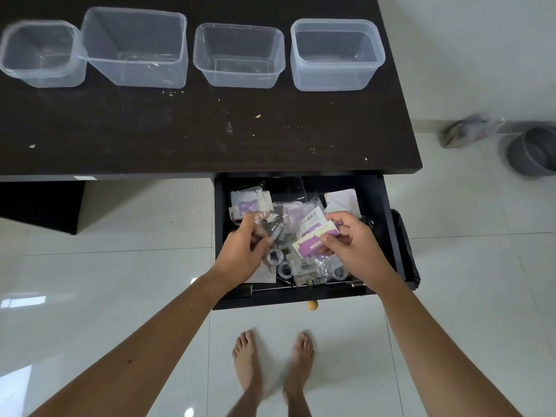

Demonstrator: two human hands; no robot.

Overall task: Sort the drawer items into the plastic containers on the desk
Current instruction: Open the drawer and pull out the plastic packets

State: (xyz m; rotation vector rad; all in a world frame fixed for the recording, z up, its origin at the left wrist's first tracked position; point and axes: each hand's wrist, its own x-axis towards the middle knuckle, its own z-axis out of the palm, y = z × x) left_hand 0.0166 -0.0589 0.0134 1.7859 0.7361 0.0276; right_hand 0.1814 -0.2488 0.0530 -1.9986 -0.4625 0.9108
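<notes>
The black drawer (383, 230) is pulled out below the desk edge and holds several small packets, clear bags and round metal parts (284, 270). My right hand (350, 242) pinches purple-and-white packets (313, 236) over the drawer's middle. My left hand (243, 251) grips a small clear plastic bag (264, 219) at the drawer's left side. Several clear plastic containers stand in a row at the back of the dark desk (210, 133): a small one (42, 54), a large one (137, 46), a medium one (239, 54) and a right one (337, 54).
A small wooden knob (312, 305) sticks out of the drawer front. My bare feet (273, 362) stand on white floor tiles below the drawer. A grey bucket (532, 150) and a bagged box (469, 130) sit on the floor at the right.
</notes>
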